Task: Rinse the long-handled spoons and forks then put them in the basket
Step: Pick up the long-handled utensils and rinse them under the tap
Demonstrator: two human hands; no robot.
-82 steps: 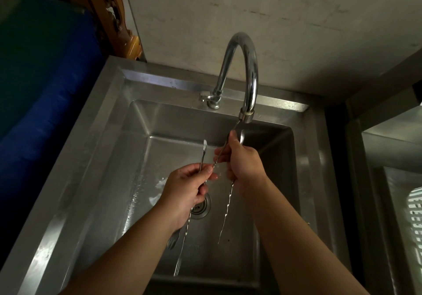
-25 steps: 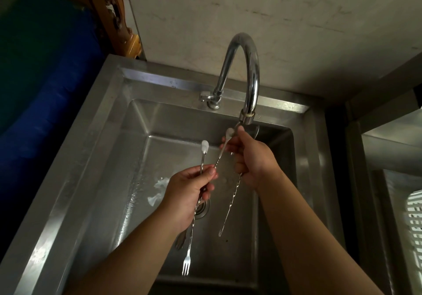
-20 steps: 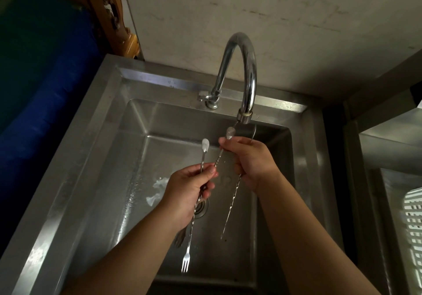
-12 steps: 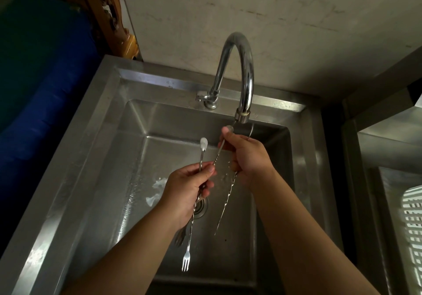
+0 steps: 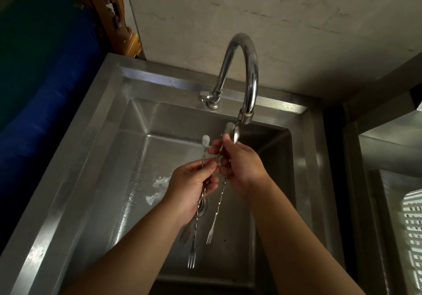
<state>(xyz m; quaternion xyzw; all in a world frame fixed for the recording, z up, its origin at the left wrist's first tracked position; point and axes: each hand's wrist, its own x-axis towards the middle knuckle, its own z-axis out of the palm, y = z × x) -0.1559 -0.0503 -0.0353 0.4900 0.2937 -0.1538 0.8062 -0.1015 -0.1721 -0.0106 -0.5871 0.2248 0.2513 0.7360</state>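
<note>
Over the steel sink (image 5: 96,180), my left hand (image 5: 189,187) grips long twisted-handle forks (image 5: 194,244); their tines hang down and one flat handle end (image 5: 205,140) sticks up. My right hand (image 5: 242,164) holds another long fork (image 5: 215,217), tines hanging down, with its top ends (image 5: 233,130) just below the spout of the curved tap (image 5: 246,75). The hands almost touch at the fingertips. The white slatted basket (image 5: 413,230) shows at the right edge. I cannot tell whether water is running.
The drain (image 5: 203,208) lies under my left hand, with a wet patch (image 5: 157,187) on the basin floor to its left. A blue surface (image 5: 41,84) and carved wood (image 5: 118,20) stand on the left. A second steel counter (image 5: 374,180) holds the basket.
My right hand has dropped slightly and moved closer to my left hand. The fork it holds now hangs with its tines plainly visible.
</note>
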